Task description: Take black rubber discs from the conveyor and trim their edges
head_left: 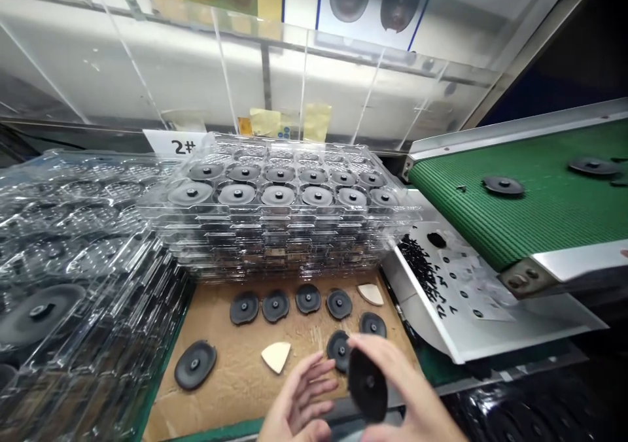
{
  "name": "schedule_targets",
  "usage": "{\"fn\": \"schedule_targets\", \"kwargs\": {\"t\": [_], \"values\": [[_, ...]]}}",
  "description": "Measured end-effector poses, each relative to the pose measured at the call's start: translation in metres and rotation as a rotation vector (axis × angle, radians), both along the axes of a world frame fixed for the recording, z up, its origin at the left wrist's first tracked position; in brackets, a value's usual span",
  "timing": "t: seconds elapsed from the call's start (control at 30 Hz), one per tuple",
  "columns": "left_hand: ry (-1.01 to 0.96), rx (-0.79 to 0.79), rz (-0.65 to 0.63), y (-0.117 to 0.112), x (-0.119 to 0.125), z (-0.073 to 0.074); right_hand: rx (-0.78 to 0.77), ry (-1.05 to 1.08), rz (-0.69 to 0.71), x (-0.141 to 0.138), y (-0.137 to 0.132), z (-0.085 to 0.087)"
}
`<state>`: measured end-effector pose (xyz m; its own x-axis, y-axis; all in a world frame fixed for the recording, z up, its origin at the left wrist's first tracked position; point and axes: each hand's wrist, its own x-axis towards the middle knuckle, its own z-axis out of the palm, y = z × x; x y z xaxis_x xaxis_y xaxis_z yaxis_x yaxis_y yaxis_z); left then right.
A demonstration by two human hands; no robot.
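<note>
Near the front edge of the cardboard, my right hand (412, 390) grips a black oval plastic disc (367, 386) between thumb and fingers, tilted up on edge. Facing it from the left is my left hand (301, 403), its fingers spread and nothing in them. Another black disc (339, 350) lies just behind the hands, partly covered by the held one. Several more, such as this disc (308, 298), form a row farther back, and a single disc (195, 365) lies at the left. A cream wedge-shaped pad (276, 357) rests left of my hands.
Behind the cardboard (220, 390) stands a stack of clear trays (294, 216) with discs in its top layer. More clear trays (98, 252) are piled on the left. On the right, a white bin (436, 337) holds small black parts, beside a green conveyor (540, 220) carrying discs.
</note>
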<state>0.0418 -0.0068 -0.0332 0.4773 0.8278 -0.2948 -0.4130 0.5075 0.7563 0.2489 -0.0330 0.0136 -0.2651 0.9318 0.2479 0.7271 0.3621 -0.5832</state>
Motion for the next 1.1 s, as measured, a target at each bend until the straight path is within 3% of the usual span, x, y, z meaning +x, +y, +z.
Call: {"fn": "schedule_targets", "kwargs": {"t": [0.07,0.17,0.3,0.4,0.47,0.6,0.7,0.77,0.87,1.0,1.1], "values": [[-0.079,-0.041,-0.021,0.0,0.002,-0.003,0.005,0.128,0.085,-0.027,0.001,-0.022],[-0.102,-0.126,0.0,-0.007,-0.006,-0.013,0.009,0.276,0.055,-0.06,0.004,-0.045],[-0.05,-0.236,0.171,-0.019,-0.029,-0.023,-0.065,0.275,0.143,-0.091,0.006,-0.055],[-0.052,-0.336,0.288,-0.021,-0.048,-0.015,-0.086,0.217,0.152,-0.104,0.012,-0.058],[-0.098,-0.409,0.359,-0.018,-0.059,-0.003,-0.104,0.148,0.039,-0.106,0.022,-0.064],[-0.175,-0.396,0.529,-0.003,-0.076,0.018,-0.132,0.047,-0.16,-0.11,0.043,-0.096],[-0.181,-0.397,0.576,0.007,-0.081,0.022,-0.108,0.044,-0.174,-0.118,0.047,-0.119],[-0.18,-0.402,0.582,0.012,-0.082,0.02,-0.09,0.049,-0.152,-0.12,0.048,-0.123],[-0.186,-0.388,0.58,0.018,-0.08,0.017,-0.082,0.08,-0.078,-0.114,0.055,-0.108],[-0.201,-0.356,0.587,0.026,-0.074,0.014,-0.08,0.149,-0.032,-0.107,0.069,-0.058],[-0.215,-0.325,0.622,0.031,-0.067,0.015,0.033,0.178,0.035,-0.116,0.071,-0.02]]}}
